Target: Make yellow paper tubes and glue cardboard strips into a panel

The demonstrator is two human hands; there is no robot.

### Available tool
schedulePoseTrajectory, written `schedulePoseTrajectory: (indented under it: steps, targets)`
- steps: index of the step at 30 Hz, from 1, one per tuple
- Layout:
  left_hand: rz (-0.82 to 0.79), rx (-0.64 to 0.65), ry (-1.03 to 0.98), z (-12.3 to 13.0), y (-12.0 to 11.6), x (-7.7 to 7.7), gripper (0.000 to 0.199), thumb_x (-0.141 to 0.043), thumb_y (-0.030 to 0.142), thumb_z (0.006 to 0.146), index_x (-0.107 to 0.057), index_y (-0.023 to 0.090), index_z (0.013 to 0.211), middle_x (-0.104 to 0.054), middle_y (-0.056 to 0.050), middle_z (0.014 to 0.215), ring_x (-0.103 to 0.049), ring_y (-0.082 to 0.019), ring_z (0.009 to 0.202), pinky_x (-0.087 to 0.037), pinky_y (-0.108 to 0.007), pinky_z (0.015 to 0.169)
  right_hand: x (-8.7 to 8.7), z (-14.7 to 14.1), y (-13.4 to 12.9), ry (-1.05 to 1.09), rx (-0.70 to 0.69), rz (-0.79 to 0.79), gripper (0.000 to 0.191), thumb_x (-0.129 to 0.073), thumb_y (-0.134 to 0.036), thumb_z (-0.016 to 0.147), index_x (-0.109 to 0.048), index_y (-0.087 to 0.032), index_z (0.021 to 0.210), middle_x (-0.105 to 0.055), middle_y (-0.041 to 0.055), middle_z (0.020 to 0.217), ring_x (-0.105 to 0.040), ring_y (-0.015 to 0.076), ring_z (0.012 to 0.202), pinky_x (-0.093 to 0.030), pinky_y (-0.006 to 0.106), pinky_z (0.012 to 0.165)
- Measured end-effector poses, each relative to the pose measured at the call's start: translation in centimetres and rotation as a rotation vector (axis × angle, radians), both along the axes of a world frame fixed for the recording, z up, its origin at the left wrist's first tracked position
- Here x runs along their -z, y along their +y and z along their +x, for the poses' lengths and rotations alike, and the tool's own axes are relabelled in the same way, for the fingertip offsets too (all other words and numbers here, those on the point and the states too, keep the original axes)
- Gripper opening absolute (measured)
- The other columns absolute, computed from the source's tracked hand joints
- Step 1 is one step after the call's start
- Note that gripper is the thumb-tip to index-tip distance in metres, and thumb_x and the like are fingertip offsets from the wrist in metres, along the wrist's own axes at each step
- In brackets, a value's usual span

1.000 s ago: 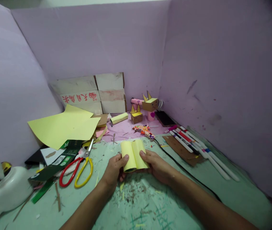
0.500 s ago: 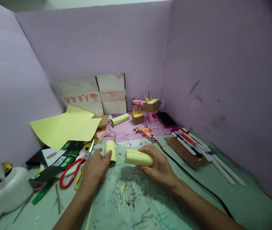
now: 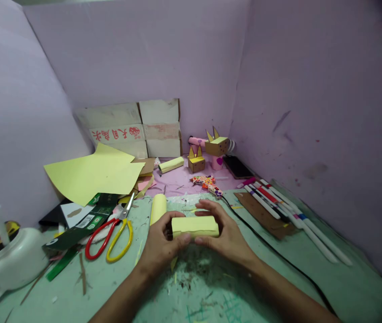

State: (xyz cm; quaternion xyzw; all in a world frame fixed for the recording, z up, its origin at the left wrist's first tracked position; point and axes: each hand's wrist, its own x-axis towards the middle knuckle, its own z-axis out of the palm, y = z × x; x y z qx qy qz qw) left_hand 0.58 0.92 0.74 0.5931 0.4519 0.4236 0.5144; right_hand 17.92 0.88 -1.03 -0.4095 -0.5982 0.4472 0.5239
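Note:
Between my two hands a yellow paper tube is held sideways, low over the table. My left hand grips its left end, the thumb along the near side. Around the right end curls my right hand, with its thumb at the lower edge and its fingers behind. A second yellow tube lies on the table just beyond my left hand, which hides its near end. Scissors with one red and one yellow handle rest left of my left hand.
Yellow paper sheets and a dark green card strip lie at left, near a white pot. A patterned glue gun trails a black cord. Several markers, a phone and cardboard animal heads stand or lie beyond.
My left hand has left the second tube and moved right to grip the held tube's left end. The held tube has turned to lie level between both hands.

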Motion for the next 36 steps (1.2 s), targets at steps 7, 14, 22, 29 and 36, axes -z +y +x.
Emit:
schedulePoseTrajectory:
  steps: [7,14,22,29,36]
  targets:
    - [0.058,0.052,0.07,-0.1,-0.4,0.1,0.044,-0.069,0.029,0.064,-0.055,0.016,0.103,-0.059,-0.002,0.082,-0.052,-0.016,0.072,-0.042,-0.024,0.061,-1.2,0.2,-0.5,0.03,-0.069,-0.097,0.034,-0.076,-0.03,0.055,-0.063,-0.017,0.084,-0.064,0.0017,0.077,-0.057,0.0175,0.071,-0.046,0.027,0.062]
    - [0.071,0.079,0.011,0.2,-0.5,-0.1,0.033,-0.07,0.033,0.065,-0.064,0.014,0.091,-0.061,-0.002,0.075,-0.052,-0.015,0.069,-0.042,-0.024,0.06,-1.0,0.4,-0.5,0.046,-0.068,-0.116,0.031,-0.075,-0.033,0.056,-0.065,-0.016,0.08,-0.062,0.0007,0.07,-0.054,0.0146,0.063,-0.042,0.025,0.057]
    - [-0.193,-0.028,-0.306,1.1,-0.5,0.4,0.049,-0.073,0.041,0.064,-0.058,0.012,0.101,-0.06,-0.005,0.079,-0.056,-0.017,0.062,-0.048,-0.026,0.045,0.1,0.0,0.2,0.389,-0.085,-0.188,0.058,-0.082,-0.027,0.047,-0.057,-0.021,0.099,-0.063,0.0025,0.092,-0.058,0.0191,0.081,-0.045,0.028,0.069]
    - [-0.167,0.021,-0.223,1.7,-0.5,0.6,0.058,-0.067,0.051,0.068,-0.049,0.013,0.108,-0.059,-0.007,0.086,-0.059,-0.018,0.065,-0.053,-0.029,0.05,1.0,-0.8,0.0,0.489,-0.143,-0.298,0.04,-0.075,-0.039,0.062,-0.055,-0.017,0.088,-0.061,0.0031,0.073,-0.055,0.0181,0.064,-0.043,0.031,0.06]
    - [-0.064,0.025,0.054,0.8,0.0,0.4,0.059,-0.069,0.039,0.067,-0.048,0.012,0.115,-0.061,-0.01,0.097,-0.06,-0.02,0.08,-0.048,-0.03,0.067,0.1,-0.3,-0.2,0.197,0.03,-0.059,0.04,-0.077,-0.029,0.055,-0.056,-0.019,0.087,-0.059,0.0006,0.078,-0.055,0.018,0.071,-0.043,0.028,0.062]
